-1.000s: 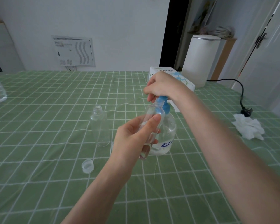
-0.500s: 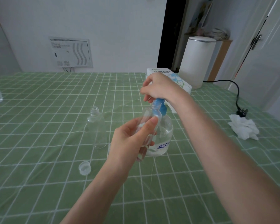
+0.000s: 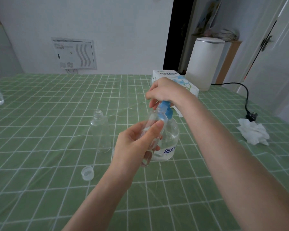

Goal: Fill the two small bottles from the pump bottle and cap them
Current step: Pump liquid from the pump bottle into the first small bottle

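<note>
Clear small bottle (image 3: 154, 119) gripped in left hand (image 3: 133, 144), fingers and thumb curled round it, tilted with its mouth at the blue spout of pump bottle (image 3: 171, 137) mid-table. Covers the pump head with right hand (image 3: 165, 92), fingers curled down around it. Second small bottle (image 3: 100, 132) upright, uncapped, just left on green checked table (image 3: 40, 105); loose cap (image 3: 88, 172) nearer.
</note>
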A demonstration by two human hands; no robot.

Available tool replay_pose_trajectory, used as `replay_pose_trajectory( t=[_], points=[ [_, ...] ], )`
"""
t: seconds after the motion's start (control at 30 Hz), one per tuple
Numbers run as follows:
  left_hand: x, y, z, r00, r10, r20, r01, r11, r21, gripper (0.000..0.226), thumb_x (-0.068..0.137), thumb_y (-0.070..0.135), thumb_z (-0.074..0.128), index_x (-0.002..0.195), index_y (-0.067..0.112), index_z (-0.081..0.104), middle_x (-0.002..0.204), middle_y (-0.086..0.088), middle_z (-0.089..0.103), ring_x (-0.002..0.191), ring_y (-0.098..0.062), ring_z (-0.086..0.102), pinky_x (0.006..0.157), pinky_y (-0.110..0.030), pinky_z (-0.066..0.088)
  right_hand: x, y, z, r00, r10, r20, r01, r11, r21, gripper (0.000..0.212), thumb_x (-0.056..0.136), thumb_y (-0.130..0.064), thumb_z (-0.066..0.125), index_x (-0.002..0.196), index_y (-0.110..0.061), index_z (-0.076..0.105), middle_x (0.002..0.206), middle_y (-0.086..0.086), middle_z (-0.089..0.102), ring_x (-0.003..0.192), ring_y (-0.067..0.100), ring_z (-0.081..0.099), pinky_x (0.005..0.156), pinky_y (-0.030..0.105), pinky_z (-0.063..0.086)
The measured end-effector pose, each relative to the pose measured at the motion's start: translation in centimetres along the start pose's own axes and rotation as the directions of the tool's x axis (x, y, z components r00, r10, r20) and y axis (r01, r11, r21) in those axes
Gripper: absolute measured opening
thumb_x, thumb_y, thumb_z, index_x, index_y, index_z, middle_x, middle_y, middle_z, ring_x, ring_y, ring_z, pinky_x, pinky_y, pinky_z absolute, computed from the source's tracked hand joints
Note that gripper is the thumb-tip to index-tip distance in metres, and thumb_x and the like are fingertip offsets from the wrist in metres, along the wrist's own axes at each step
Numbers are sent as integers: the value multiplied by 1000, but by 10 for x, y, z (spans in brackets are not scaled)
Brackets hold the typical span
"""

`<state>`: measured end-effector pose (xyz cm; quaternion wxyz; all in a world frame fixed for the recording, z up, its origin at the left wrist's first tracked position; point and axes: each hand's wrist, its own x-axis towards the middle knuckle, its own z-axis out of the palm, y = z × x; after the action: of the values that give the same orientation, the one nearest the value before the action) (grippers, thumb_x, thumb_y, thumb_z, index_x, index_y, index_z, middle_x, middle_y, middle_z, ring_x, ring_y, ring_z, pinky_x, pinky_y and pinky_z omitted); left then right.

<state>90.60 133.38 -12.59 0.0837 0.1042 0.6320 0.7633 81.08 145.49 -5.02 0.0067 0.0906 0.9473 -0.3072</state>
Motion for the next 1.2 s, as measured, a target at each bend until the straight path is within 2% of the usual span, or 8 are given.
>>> replay_pose_trajectory(
  t=[0.27,0.43,0.6,0.77,0.9,1.03,1.1,1.2],
  points=[
    [-1,-2,0,1000,-18,2,18,1000,16,42,65,51,66,90,18,73,66,7,71,49,-2,59,42,-12,41,1,4,6,1000,14,12,-14,1000,-15,30,89,-17,60,116,-6,61,106,9,73,104,25,69,95,40,53],
    [-2,0,0,1000,-11,10,11,1000,0,43,63,51,66,89,17,72,62,8,69,47,-2,58,41,-11,40,-1,4,2,998,-5,-59,4,1000,-10,28,88,-15,56,114,-5,61,98,9,75,99,25,71,79,31,53],
    [-2,3,2,1000,-4,16,5,1000,-19,40,66,48,64,87,14,69,51,10,63,35,1,49,39,-9,37,-1,0,-3,995,-22,-101,20,1000,-20,32,87,-13,54,117,-2,59,98,12,75,96,26,71,92,40,55],
    [-1,2,1,1000,10,7,-10,1000,-27,40,66,45,66,89,13,71,56,9,66,43,1,56,41,-8,39,-1,-1,-3,999,14,-40,-15,999,-39,30,90,-19,55,118,-7,58,100,6,75,102,23,69,69,26,45],
    [0,1,0,1000,-4,7,4,999,-36,44,66,46,66,93,11,71,54,10,65,39,1,53,40,-9,39,-1,-1,0,999,15,-40,-17,999,-42,29,89,-18,55,115,-8,61,101,6,76,97,22,70,69,26,46],
    [0,-2,0,1000,-23,-4,23,999,-24,41,67,47,66,91,14,72,57,7,67,39,-1,52,39,-11,38,2,4,6,1000,23,-12,-24,999,-47,30,89,-19,57,116,-8,59,106,7,74,97,22,67,80,31,49],
    [1,-2,-1,1000,-27,-10,27,999,-25,42,67,47,67,92,14,73,61,5,69,42,-2,55,40,-11,39,3,5,7,1000,20,-8,-21,998,-54,30,88,-20,58,116,-8,59,106,7,73,89,22,63,76,30,47],
    [0,-1,0,1000,-27,-8,27,999,-19,46,65,48,67,93,12,72,57,7,67,40,-2,53,40,-11,39,4,6,5,999,14,-31,-16,999,-49,30,88,-19,57,115,-7,61,104,8,74,91,22,66,77,29,48]
  ],
)
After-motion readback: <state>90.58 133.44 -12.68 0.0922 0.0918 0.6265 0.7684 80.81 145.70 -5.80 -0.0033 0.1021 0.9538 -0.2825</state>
